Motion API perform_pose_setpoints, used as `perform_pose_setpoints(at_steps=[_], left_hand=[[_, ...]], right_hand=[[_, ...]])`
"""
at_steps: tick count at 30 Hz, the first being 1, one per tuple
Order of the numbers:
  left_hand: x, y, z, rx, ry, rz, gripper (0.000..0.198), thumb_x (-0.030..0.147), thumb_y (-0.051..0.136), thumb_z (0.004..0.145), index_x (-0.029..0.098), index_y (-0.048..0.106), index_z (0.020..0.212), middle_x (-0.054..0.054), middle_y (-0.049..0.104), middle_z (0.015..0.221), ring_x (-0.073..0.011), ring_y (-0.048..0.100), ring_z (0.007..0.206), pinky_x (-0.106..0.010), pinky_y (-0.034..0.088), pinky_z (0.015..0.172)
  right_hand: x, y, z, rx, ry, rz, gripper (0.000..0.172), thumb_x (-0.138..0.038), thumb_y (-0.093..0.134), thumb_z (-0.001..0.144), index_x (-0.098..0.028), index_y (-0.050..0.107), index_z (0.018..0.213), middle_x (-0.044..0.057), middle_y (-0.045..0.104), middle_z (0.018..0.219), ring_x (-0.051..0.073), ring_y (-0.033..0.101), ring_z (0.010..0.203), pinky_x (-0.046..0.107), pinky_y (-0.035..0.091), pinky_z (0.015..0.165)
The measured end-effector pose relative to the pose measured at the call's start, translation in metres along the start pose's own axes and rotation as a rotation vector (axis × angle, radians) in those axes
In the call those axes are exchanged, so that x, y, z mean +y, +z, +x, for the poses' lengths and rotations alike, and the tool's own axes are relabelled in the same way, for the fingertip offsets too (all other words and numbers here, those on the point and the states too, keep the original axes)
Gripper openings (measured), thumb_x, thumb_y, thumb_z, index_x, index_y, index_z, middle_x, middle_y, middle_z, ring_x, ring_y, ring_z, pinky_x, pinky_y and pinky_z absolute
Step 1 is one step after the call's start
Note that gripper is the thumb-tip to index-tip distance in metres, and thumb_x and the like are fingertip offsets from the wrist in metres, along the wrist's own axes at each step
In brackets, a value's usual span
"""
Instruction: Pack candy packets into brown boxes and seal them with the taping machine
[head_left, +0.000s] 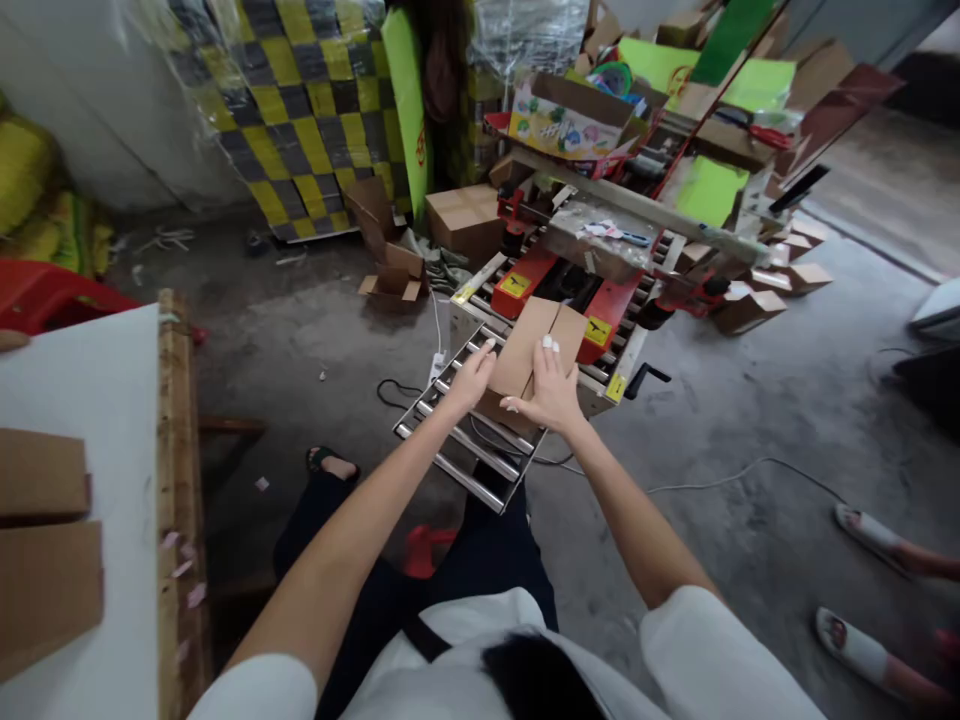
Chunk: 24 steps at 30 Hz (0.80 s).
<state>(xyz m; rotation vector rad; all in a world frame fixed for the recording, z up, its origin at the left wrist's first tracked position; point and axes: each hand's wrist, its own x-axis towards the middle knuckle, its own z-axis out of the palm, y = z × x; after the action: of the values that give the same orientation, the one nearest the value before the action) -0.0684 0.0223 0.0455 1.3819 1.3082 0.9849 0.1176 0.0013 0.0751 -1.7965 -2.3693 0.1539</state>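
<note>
A brown cardboard box (520, 352) with its top flaps folded down lies on the metal rollers (466, 437) of a carton sealing machine (600, 245). Its far end reaches between the machine's red side guides (530, 275). My left hand (472, 378) touches the box's left side, fingers stretched forward. Across the top, near the flap seam, my right hand (551, 388) lies flat with fingers spread and thumb out to the left. Neither hand wraps round the box.
A white table (82, 380) at the left bears cardboard boxes (49, 590). Wrapped yellow-and-grey stacks (300, 110) stand behind. Cartons (757, 300) lie right of the machine. A cable (720, 483) crosses the floor. Another person's feet (862, 640) show at right.
</note>
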Motion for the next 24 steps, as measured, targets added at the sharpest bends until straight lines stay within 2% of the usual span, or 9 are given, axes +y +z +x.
perform_pose_setpoints(at_steps=[2, 4, 6, 9, 12, 16, 19, 22, 24], left_hand=[[0.013, 0.009, 0.025, -0.094, -0.009, -0.017, 0.056, 0.041, 0.044, 0.1, 0.016, 0.051, 0.15, -0.01, 0.048, 0.158, -0.0256, 0.04, 0.15, -0.042, 0.029, 0.127], [0.022, 0.017, 0.04, -0.152, -0.01, -0.014, 0.059, 0.041, 0.05, 0.097, 0.017, 0.049, 0.151, -0.008, 0.042, 0.162, -0.0252, 0.032, 0.154, -0.041, 0.023, 0.129], [0.024, 0.021, 0.042, -0.186, 0.0, -0.024, 0.063, 0.042, 0.053, 0.096, 0.02, 0.045, 0.154, -0.003, 0.033, 0.167, -0.0235, 0.024, 0.157, -0.039, 0.017, 0.131], [0.018, 0.021, 0.033, -0.245, -0.001, -0.094, 0.067, 0.048, 0.044, 0.1, 0.023, 0.032, 0.161, 0.0, 0.026, 0.17, -0.0218, 0.025, 0.157, -0.038, 0.021, 0.13], [0.012, 0.017, 0.031, -0.25, 0.007, -0.03, 0.069, 0.049, 0.042, 0.1, 0.022, 0.028, 0.162, -0.002, 0.023, 0.171, -0.0222, 0.023, 0.158, -0.038, 0.019, 0.13], [0.015, 0.014, 0.039, -0.279, 0.088, 0.272, 0.067, 0.042, 0.043, 0.099, 0.016, 0.03, 0.16, -0.009, 0.022, 0.171, -0.023, 0.015, 0.16, -0.04, 0.01, 0.132], [0.022, 0.014, 0.04, -0.315, 0.13, 0.48, 0.066, 0.04, 0.043, 0.1, 0.017, 0.029, 0.16, -0.012, 0.021, 0.171, -0.0267, 0.018, 0.159, -0.045, 0.018, 0.13], [0.027, 0.013, 0.034, -0.321, 0.101, 0.606, 0.065, 0.041, 0.041, 0.101, 0.02, 0.028, 0.16, -0.014, 0.019, 0.171, -0.0306, 0.024, 0.157, -0.049, 0.027, 0.127], [0.028, 0.013, 0.032, -0.323, 0.087, 0.638, 0.063, 0.04, 0.039, 0.102, 0.021, 0.027, 0.161, -0.015, 0.019, 0.171, -0.0313, 0.026, 0.156, -0.051, 0.029, 0.126]], right_hand=[[0.003, 0.006, -0.001, -0.012, -0.021, 0.012, 0.116, -0.081, 0.048, 0.085, -0.004, 0.01, 0.163, 0.03, 0.014, 0.168, 0.046, 0.017, 0.156, 0.077, 0.02, 0.115], [0.006, 0.014, -0.002, 0.035, -0.02, 0.062, 0.117, -0.082, 0.048, 0.085, -0.006, 0.004, 0.163, 0.03, 0.017, 0.167, 0.045, 0.018, 0.155, 0.076, 0.02, 0.115], [0.009, 0.023, -0.005, 0.138, 0.019, 0.152, 0.117, -0.08, 0.046, 0.087, -0.007, -0.003, 0.163, 0.03, 0.018, 0.167, 0.044, 0.019, 0.156, 0.072, 0.024, 0.117], [0.012, 0.029, -0.01, 0.233, 0.072, 0.243, 0.109, -0.077, 0.042, 0.091, -0.008, -0.002, 0.164, 0.028, 0.015, 0.168, 0.041, 0.016, 0.157, 0.064, 0.029, 0.119], [0.011, 0.024, -0.009, 0.158, 0.038, 0.201, 0.099, -0.073, 0.04, 0.094, -0.01, 0.01, 0.164, 0.025, 0.014, 0.169, 0.043, 0.013, 0.157, 0.066, 0.028, 0.119], [0.011, 0.02, -0.007, 0.078, -0.004, 0.169, 0.097, -0.073, 0.039, 0.094, -0.01, 0.014, 0.164, 0.027, 0.011, 0.169, 0.046, 0.011, 0.156, 0.07, 0.025, 0.118], [0.011, 0.024, -0.01, 0.147, 0.007, 0.231, 0.107, -0.078, 0.042, 0.091, -0.012, 0.003, 0.165, 0.025, 0.008, 0.17, 0.043, 0.01, 0.158, 0.068, 0.025, 0.119], [0.01, 0.026, -0.016, 0.22, 0.049, 0.275, 0.127, -0.084, 0.049, 0.083, -0.006, -0.013, 0.162, 0.029, 0.005, 0.169, 0.042, 0.008, 0.158, 0.065, 0.026, 0.121], [0.007, 0.02, -0.018, 0.175, 0.024, 0.232, 0.135, -0.086, 0.055, 0.077, -0.004, -0.01, 0.162, 0.03, 0.004, 0.169, 0.044, 0.006, 0.158, 0.067, 0.025, 0.12]])
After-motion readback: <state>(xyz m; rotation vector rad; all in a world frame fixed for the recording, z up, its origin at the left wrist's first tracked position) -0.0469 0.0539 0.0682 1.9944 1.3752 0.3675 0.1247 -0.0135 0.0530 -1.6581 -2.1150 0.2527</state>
